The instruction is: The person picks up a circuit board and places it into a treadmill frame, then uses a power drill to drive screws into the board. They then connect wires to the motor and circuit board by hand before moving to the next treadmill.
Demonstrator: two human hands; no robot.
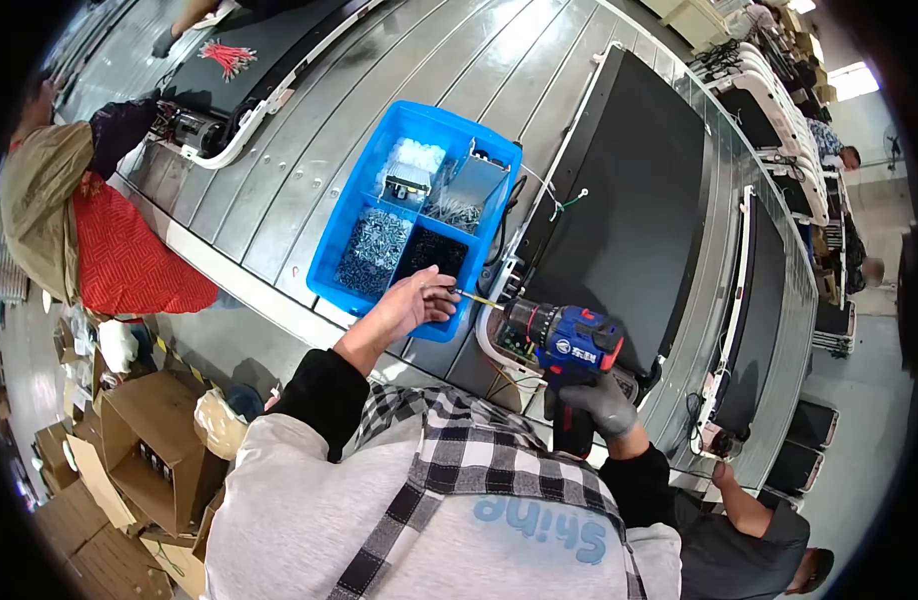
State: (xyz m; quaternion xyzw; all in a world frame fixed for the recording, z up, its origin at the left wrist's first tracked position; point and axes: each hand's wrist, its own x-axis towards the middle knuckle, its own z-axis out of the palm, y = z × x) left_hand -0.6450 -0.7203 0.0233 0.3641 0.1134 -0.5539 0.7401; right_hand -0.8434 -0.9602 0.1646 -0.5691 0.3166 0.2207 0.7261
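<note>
My right hand (601,405), in a grey glove, is wrapped round the grip of a blue and black power drill (569,335). The drill's long thin bit (479,299) points left, its tip beside the fingertips of my bare left hand (414,300). Those fingers are bent together at the bit tip; whatever they hold is too small to make out. Just behind my left hand is a blue bin (324,280) with compartments of silver screws (374,250), black screws (434,252), white parts and metal pieces. Under the drill, an open end of a black-belted unit shows a circuit board (514,345).
The black-belted unit (629,190) lies on a ribbed metal line (289,150), with another (754,300) to its right. A person in a red apron (129,250) works at the left; another person (749,540) is at lower right. Cardboard boxes (164,440) stand lower left.
</note>
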